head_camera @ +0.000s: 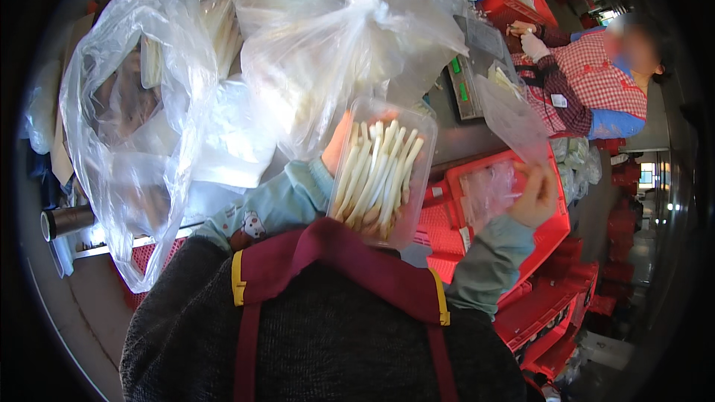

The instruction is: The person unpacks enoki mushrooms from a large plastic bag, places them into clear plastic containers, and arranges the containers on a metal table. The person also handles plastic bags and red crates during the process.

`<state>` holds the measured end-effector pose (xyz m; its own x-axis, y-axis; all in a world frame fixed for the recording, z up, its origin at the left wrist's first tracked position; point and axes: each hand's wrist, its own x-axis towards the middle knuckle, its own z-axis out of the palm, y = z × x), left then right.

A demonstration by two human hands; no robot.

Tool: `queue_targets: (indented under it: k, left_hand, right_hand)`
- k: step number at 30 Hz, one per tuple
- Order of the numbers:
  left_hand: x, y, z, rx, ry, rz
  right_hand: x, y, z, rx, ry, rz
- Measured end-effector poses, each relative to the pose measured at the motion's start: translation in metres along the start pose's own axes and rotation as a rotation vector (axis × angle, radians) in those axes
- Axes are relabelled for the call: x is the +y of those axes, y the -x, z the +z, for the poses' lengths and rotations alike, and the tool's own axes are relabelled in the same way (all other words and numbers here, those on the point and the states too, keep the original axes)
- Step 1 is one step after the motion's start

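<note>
My left hand [335, 144], partly hidden, holds a clear plastic tray [423, 178] from its far left side and from beneath. In the tray lie pale, peeled vegetable stalks [380, 173] with browner lower ends, side by side. Out to the right, my right hand [534, 195] pinches the end of a thin clear plastic bag or film [511, 114] between bent fingers, over a red plastic crate [560, 218]. The film's far end lies near the scale, with a few pale pieces beside it.
Large knotted plastic bags [335, 56] stand beyond the tray. An open clear bag [192, 139] is at the left, near a dark cylinder [70, 222]. A scale with green displays [463, 86] sits at the right. A co-worker [597, 75] in a checked apron stands behind it. Red crates [544, 312] stand lower right.
</note>
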<state>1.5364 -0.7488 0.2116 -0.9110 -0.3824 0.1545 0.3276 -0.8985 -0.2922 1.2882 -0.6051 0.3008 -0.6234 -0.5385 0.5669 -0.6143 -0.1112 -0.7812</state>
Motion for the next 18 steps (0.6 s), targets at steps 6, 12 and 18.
queue_targets:
  k: [6, 12, 18]
  left_hand:
    - [-0.007, 0.007, -0.023, -0.266, -0.135, 0.196]
    - [-0.003, 0.01, -0.015, -0.301, -0.135, 0.184]
    - [0.005, 0.025, 0.008, 0.129, -0.248, 0.409]
  right_hand:
    - [-0.009, -0.014, 0.092, 0.039, -0.054, -0.325]
    - [-0.055, -0.051, 0.171, -0.178, 0.028, -0.532]
    - [-0.037, -0.029, 0.174, -0.534, -0.11, -0.262]
